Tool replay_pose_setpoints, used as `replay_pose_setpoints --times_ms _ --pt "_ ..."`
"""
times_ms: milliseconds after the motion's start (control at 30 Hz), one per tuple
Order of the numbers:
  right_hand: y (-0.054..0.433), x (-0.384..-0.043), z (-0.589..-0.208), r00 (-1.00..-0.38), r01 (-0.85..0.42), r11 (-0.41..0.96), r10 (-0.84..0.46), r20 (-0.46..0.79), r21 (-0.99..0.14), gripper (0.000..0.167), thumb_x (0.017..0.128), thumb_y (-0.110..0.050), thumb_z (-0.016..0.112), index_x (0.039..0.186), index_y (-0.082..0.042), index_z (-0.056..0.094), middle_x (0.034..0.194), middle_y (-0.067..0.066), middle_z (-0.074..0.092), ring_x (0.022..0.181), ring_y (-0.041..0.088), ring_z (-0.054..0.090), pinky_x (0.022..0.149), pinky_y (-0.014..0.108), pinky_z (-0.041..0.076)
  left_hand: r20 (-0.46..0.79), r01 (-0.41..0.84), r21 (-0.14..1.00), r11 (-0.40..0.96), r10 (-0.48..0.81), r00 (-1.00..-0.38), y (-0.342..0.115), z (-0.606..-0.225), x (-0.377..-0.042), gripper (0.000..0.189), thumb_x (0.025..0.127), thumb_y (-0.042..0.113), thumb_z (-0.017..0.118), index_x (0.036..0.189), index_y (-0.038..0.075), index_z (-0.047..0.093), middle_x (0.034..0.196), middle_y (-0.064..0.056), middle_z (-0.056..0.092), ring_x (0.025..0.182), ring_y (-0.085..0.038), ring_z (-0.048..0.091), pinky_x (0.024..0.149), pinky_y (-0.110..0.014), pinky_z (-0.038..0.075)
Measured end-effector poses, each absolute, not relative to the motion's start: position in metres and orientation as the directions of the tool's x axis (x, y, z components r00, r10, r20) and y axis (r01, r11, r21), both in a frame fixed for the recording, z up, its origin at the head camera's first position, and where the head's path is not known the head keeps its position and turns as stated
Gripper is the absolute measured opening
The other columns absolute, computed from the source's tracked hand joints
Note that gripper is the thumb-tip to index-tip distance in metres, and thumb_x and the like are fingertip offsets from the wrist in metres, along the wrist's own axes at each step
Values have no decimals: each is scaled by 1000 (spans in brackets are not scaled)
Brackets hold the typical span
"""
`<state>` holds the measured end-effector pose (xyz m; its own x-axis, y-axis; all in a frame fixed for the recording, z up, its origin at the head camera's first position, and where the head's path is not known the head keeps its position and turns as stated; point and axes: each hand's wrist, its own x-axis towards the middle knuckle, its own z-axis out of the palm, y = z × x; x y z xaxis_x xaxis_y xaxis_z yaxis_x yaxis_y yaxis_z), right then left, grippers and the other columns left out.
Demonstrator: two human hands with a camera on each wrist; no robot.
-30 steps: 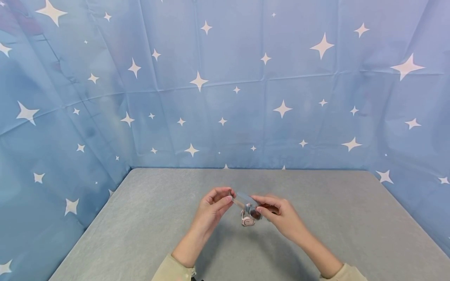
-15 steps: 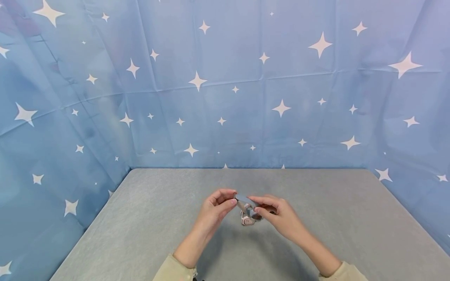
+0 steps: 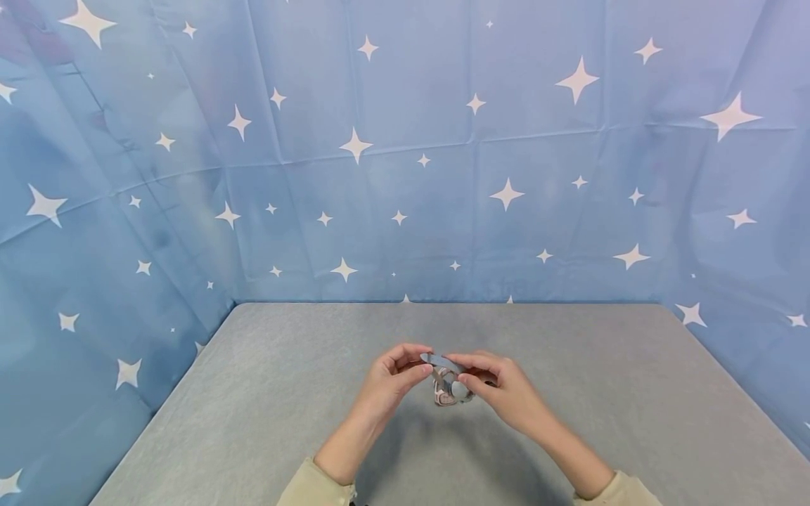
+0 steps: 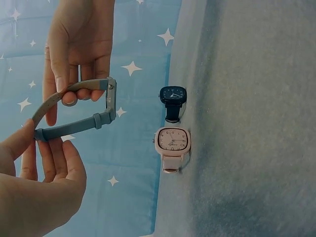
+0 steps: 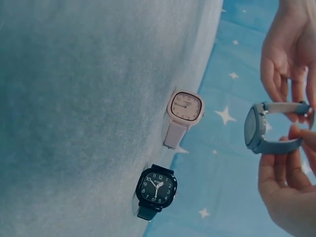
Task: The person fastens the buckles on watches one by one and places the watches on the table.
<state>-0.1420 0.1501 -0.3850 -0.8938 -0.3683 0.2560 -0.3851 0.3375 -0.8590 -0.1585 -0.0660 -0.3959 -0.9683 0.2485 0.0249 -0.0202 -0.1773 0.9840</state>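
Note:
A light blue wristwatch is held above the table between both hands. My left hand pinches the strap's end between thumb and fingers. On the other side, my right hand grips the strap between thumb and fingers. In the left wrist view the blue strap curves into a loop, its two parts meeting at the left fingertips; whether it is buckled I cannot tell. The watch case faces away from the hands in the right wrist view.
Behind the held watch, a pink wristwatch and a black wristwatch rest on the grey table. From the head, the right hand mostly covers the black one. A blue star-patterned cloth hangs past the table's far edge.
My left hand has moved slightly right, closer to the right hand. The blue watch has turned and its strap has bent into a tighter loop. My right hand has barely moved.

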Motion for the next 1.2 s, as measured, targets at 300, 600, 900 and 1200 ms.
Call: replay_pose_setpoints --times_ms 300,600,900,1200 --pt "148 -142 -386 -885 -409 359 -379 270 -839 31 97 -13 64 127 -6 68 113 17 69 94 5 68 76 24 57 36 13 996 -83 293 -956 -64 -397 -157 32 90 10 73 118 -3 65 102 6 69 95 -10 66 89 -26 52" --pt "147 -141 -385 -887 -411 359 -368 278 -838 29 99 -15 62 127 -7 66 111 13 71 94 5 68 80 23 57 39 10 995 -103 287 -957 -64 -396 -155 35 94 17 69 124 -1 65 117 -6 67 104 -9 65 99 -29 53" --pt "134 -141 -382 -897 -413 363 -322 303 -835 27 96 -20 67 121 -9 66 86 8 66 69 3 58 65 23 52 103 78 991 -111 251 -963 -58 -399 -153 29 92 10 71 117 -3 65 104 1 67 92 -5 68 89 -24 56" --pt "130 -140 -382 -906 -417 403 -260 335 -815 17 93 -18 70 108 -11 70 84 3 71 65 2 61 61 25 54 106 92 993 -69 257 -961 -55 -399 -151 27 91 10 71 114 -4 67 96 0 68 88 -5 68 84 -23 56"
